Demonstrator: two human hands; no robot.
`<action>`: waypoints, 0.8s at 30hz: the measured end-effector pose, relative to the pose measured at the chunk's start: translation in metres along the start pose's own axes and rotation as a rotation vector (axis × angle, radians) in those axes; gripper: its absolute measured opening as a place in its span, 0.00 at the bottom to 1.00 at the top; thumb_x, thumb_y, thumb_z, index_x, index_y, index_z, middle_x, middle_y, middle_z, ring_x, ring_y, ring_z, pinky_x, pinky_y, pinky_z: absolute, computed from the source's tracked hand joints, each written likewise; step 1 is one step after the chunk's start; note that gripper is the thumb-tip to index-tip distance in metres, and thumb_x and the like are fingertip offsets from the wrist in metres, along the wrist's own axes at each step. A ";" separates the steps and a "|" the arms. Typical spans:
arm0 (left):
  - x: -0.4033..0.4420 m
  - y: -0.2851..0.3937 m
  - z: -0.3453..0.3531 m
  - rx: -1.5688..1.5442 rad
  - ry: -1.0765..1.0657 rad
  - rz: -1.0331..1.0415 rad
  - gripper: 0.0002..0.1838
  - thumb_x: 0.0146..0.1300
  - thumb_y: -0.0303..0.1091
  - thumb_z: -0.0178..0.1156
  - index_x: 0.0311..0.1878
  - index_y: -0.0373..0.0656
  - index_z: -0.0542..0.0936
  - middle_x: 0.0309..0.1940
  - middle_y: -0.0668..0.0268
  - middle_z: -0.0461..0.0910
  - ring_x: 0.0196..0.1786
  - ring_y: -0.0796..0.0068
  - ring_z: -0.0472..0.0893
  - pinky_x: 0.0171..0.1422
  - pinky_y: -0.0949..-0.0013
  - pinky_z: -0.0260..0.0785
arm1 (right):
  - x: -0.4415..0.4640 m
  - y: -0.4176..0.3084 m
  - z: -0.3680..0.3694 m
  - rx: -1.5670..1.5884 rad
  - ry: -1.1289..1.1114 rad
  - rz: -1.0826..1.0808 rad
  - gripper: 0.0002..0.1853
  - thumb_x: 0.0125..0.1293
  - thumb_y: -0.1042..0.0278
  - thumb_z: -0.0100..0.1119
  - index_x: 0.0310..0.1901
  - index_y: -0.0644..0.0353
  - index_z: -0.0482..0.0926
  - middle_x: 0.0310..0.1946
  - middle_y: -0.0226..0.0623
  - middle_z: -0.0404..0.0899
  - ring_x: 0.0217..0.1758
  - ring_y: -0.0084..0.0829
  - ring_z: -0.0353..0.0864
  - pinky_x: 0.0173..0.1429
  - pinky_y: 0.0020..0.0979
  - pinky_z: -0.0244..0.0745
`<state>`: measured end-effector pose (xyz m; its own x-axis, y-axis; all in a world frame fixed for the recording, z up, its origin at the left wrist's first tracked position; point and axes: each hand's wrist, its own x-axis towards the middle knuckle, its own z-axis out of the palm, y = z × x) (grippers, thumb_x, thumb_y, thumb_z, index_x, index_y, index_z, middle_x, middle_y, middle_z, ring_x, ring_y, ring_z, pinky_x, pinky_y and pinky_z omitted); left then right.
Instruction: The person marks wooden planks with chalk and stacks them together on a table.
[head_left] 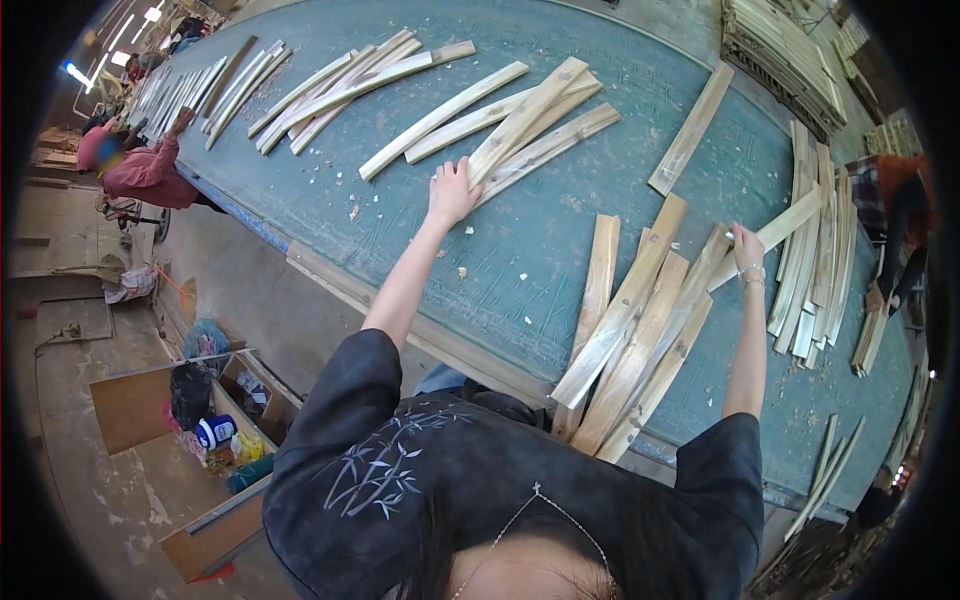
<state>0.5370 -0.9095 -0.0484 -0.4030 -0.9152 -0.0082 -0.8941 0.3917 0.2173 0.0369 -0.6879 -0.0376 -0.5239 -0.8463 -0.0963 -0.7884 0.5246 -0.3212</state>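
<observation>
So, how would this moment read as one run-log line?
left hand: gripping wooden slat | right hand: at pale slat | other slats: spread on table

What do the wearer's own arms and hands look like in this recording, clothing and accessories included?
Both the left hand and the right hand are ungloved. Loose, dark grey short sleeves leave the forearms uncovered. A thin, light-coloured bracelet circles the right wrist; no band is visible on the left.

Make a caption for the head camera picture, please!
Left hand on one wooden strip, right hand by other strips, at a big blue-green table.
</observation>
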 end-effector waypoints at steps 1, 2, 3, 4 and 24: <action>-0.001 0.004 -0.004 0.024 0.015 -0.003 0.32 0.50 0.45 0.54 0.55 0.38 0.59 0.42 0.53 0.66 0.49 0.57 0.65 0.50 0.56 0.60 | -0.002 0.004 0.005 -0.044 0.039 -0.057 0.19 0.61 0.54 0.37 0.35 0.58 0.75 0.35 0.41 0.75 0.42 0.40 0.71 0.46 0.38 0.63; 0.001 0.003 -0.005 0.020 0.021 -0.009 0.32 0.50 0.45 0.54 0.55 0.38 0.59 0.42 0.53 0.66 0.49 0.57 0.65 0.50 0.56 0.60 | -0.004 0.010 0.008 -0.088 0.075 -0.116 0.19 0.61 0.55 0.37 0.35 0.58 0.75 0.36 0.40 0.75 0.43 0.39 0.71 0.47 0.36 0.63; 0.000 0.002 -0.006 -0.009 0.044 0.029 0.31 0.50 0.44 0.54 0.55 0.37 0.59 0.42 0.52 0.66 0.48 0.57 0.65 0.50 0.57 0.60 | -0.014 0.002 0.007 -0.060 0.151 -0.133 0.18 0.62 0.57 0.37 0.38 0.61 0.75 0.38 0.40 0.74 0.44 0.38 0.70 0.49 0.33 0.62; 0.000 -0.001 -0.006 -0.037 0.068 0.068 0.31 0.51 0.44 0.54 0.54 0.36 0.59 0.42 0.52 0.66 0.48 0.57 0.65 0.50 0.57 0.60 | -0.024 -0.004 0.007 -0.062 0.148 -0.142 0.18 0.62 0.57 0.37 0.38 0.61 0.75 0.38 0.40 0.74 0.44 0.38 0.70 0.49 0.33 0.62; 0.135 -0.128 -0.086 0.156 0.354 0.462 0.27 0.52 0.41 0.53 0.54 0.36 0.62 0.36 0.54 0.69 0.39 0.58 0.68 0.42 0.60 0.60 | -0.195 -0.116 0.001 0.266 0.368 0.162 0.17 0.64 0.64 0.34 0.40 0.65 0.72 0.39 0.36 0.72 0.42 0.31 0.67 0.46 0.28 0.62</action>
<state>0.6140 -1.0916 0.0070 -0.6907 -0.6125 0.3843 -0.6712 0.7408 -0.0255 0.2313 -0.5838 0.0176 -0.7503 -0.6416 0.1595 -0.6027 0.5645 -0.5640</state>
